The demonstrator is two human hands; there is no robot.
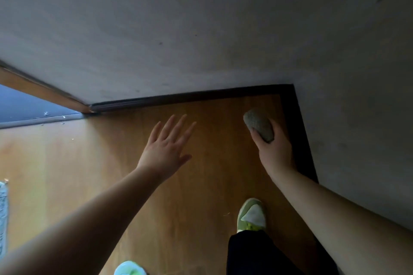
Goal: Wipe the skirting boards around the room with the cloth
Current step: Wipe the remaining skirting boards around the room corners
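A dark skirting board (178, 98) runs along the foot of the grey wall ahead, turns at the corner and continues down the right wall (299, 140). My right hand (273, 149) grips a bunched grey-green cloth (258, 124) just left of the right-hand skirting board, near the corner. My left hand (167, 145) hovers over the wooden floor with its fingers spread, holding nothing, a little short of the far skirting board.
Grey walls (201, 29) meet in a corner at the upper right. A wooden door frame (44, 91) and a grey threshold with small debris lie at the left. My green shoes (251, 215) stand on the wooden floor (67, 174). A pale object shows at the left edge.
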